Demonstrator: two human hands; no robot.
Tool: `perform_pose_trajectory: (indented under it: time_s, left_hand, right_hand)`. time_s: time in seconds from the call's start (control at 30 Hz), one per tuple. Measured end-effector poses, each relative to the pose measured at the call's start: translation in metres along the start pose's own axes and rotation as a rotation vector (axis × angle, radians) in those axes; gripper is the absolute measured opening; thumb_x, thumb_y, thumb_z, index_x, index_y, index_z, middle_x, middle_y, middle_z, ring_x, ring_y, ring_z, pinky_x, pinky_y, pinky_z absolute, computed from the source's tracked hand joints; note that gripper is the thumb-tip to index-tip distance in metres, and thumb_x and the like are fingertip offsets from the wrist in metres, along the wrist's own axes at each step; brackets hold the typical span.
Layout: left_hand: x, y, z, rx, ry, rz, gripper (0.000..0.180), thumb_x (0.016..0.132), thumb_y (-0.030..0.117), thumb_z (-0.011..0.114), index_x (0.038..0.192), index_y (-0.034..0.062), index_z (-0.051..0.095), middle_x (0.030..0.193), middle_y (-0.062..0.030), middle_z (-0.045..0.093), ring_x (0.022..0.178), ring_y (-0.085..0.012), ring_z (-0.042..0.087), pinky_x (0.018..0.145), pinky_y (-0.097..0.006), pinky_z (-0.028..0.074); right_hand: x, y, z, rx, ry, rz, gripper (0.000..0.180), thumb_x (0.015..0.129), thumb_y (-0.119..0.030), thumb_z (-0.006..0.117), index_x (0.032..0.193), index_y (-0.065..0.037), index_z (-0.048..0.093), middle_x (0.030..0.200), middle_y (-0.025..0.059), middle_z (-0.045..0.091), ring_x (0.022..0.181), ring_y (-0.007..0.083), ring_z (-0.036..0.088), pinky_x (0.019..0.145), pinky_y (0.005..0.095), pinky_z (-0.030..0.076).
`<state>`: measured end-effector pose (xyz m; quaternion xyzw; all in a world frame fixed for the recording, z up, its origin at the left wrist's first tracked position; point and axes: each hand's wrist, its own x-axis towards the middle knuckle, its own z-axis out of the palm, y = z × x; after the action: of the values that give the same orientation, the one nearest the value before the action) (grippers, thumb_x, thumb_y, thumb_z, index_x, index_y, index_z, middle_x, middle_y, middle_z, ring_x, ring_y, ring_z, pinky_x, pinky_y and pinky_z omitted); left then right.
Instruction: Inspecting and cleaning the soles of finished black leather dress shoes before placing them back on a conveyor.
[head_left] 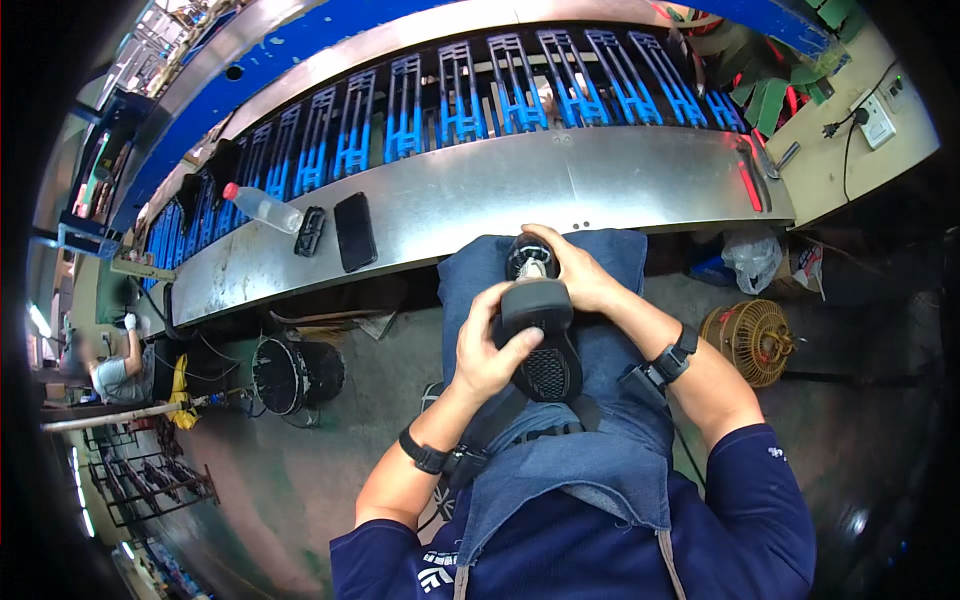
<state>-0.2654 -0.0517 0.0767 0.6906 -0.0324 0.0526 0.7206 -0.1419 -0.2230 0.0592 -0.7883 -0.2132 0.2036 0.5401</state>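
A black shoe rests over my lap on a blue denim apron, its textured sole turned up and its thick heel between my hands. My left hand grips the heel from the left, the thumb lying across the sole. From the right, my right hand curls round the far end of the shoe, where a shiny black part with a pale patch shows. Some of its fingers are hidden behind the shoe.
On the metal bench lie a phone, a black case-like object, a plastic bottle and red-handled pliers. Blue racks line its back. A black bucket and a yellow basket flank me. Another person works far left.
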Motion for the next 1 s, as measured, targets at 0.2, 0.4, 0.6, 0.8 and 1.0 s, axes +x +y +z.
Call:
perform_pose_trajectory:
  time_s: [0.2, 0.4, 0.6, 0.8, 1.0]
  left_hand:
    - [0.019, -0.007, -0.009, 0.269, -0.072, 0.537, 0.061, 0.074, 0.014, 0.086, 0.124, -0.0013, 0.056, 0.096, -0.0149, 0.067, 0.085, -0.0294, 0.065, 0.075, -0.038, 0.053]
    - [0.058, -0.007, -0.008, 0.351, -0.035, -0.037, 0.053, 0.085, 0.012, 0.078, 0.128, -0.0064, 0.054, 0.122, -0.0124, 0.046, 0.108, -0.0208, 0.056, 0.095, -0.031, 0.048]
    - [0.083, -0.014, -0.007, 0.241, -0.083, -0.191, 0.043, 0.088, 0.002, 0.075, 0.124, -0.0042, 0.052, 0.117, -0.0083, 0.047, 0.106, -0.0175, 0.058, 0.092, -0.029, 0.049]
    - [0.096, -0.016, -0.006, 0.216, -0.104, -0.249, 0.039, 0.088, 0.001, 0.073, 0.120, -0.0031, 0.052, 0.111, -0.0081, 0.050, 0.101, -0.0157, 0.060, 0.088, -0.028, 0.050]
    - [0.117, -0.008, -0.012, 0.764, -0.246, -0.039, 0.056, 0.080, 0.023, 0.083, 0.123, -0.0020, 0.056, 0.121, -0.0199, 0.050, 0.102, -0.0327, 0.055, 0.085, -0.040, 0.049]
  right_hand:
    - [-0.001, 0.016, -0.016, -0.079, 0.173, -0.123, 0.060, 0.091, -0.036, 0.070, 0.136, 0.000, 0.053, 0.136, 0.0188, 0.053, 0.123, 0.0321, 0.055, 0.104, 0.0405, 0.046]
    - [-0.036, -0.024, -0.005, 0.104, 0.253, -0.069, 0.046, 0.092, -0.019, 0.068, 0.132, 0.001, 0.056, 0.119, 0.0153, 0.052, 0.103, 0.0247, 0.058, 0.090, 0.0343, 0.051]
    - [-0.017, -0.008, 0.003, 0.123, 0.346, -0.033, 0.043, 0.088, -0.011, 0.074, 0.126, 0.002, 0.058, 0.110, 0.0136, 0.052, 0.088, 0.0194, 0.054, 0.077, 0.0309, 0.049]
    - [-0.006, -0.005, -0.002, 0.163, 0.342, 0.007, 0.041, 0.086, -0.008, 0.075, 0.123, 0.002, 0.059, 0.107, 0.0123, 0.052, 0.085, 0.0177, 0.054, 0.075, 0.0304, 0.049]
    - [0.003, -0.005, -0.020, 0.180, 0.316, 0.078, 0.047, 0.084, -0.010, 0.078, 0.126, 0.001, 0.059, 0.108, 0.0114, 0.052, 0.092, 0.0188, 0.054, 0.080, 0.0313, 0.049]
